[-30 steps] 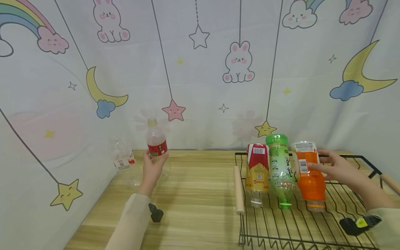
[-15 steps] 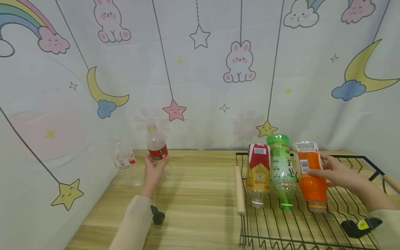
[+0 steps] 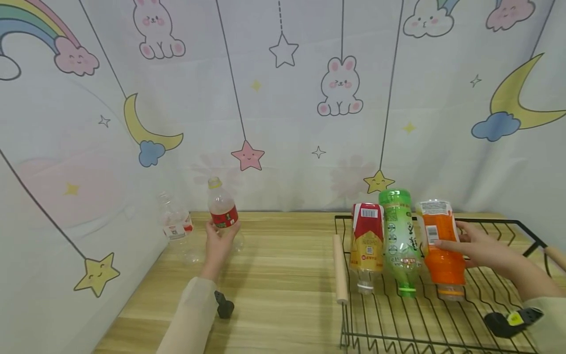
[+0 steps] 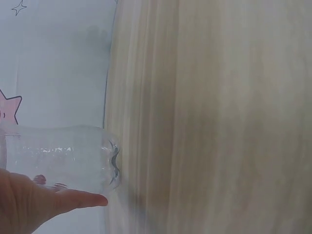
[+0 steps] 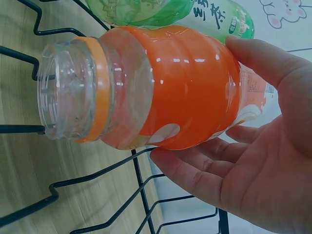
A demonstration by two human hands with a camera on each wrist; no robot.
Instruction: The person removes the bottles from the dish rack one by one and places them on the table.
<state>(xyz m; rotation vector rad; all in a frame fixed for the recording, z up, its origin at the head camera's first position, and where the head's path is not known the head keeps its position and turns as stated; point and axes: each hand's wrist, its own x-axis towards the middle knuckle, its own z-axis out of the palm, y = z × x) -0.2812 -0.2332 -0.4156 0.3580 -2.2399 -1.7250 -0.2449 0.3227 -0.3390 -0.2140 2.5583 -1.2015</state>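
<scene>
My left hand (image 3: 219, 243) grips a clear plastic bottle (image 3: 220, 200) with a red label and a yellow neck ring, its open mouth up. In the left wrist view the bottle's base (image 4: 111, 163) is low over the wooden table; I cannot tell whether it touches. To its left stands another clear bottle (image 3: 177, 227) with a white and red label. My right hand (image 3: 482, 246) holds an orange-labelled bottle (image 3: 442, 263) neck down in the black wire rack (image 3: 446, 339), thumb on one side and fingers on the other, as the right wrist view shows.
Beside the orange-labelled bottle, a green bottle (image 3: 401, 236) and a red and gold bottle (image 3: 368, 236) lean neck down in the rack. The rack has a wooden handle (image 3: 339, 268) on its left. A patterned curtain (image 3: 287, 123) hangs behind the wooden table (image 3: 283, 275).
My left hand has come down a little with the red-labelled bottle. My right hand stays on the orange-labelled bottle, and the whole head view has shifted slightly.
</scene>
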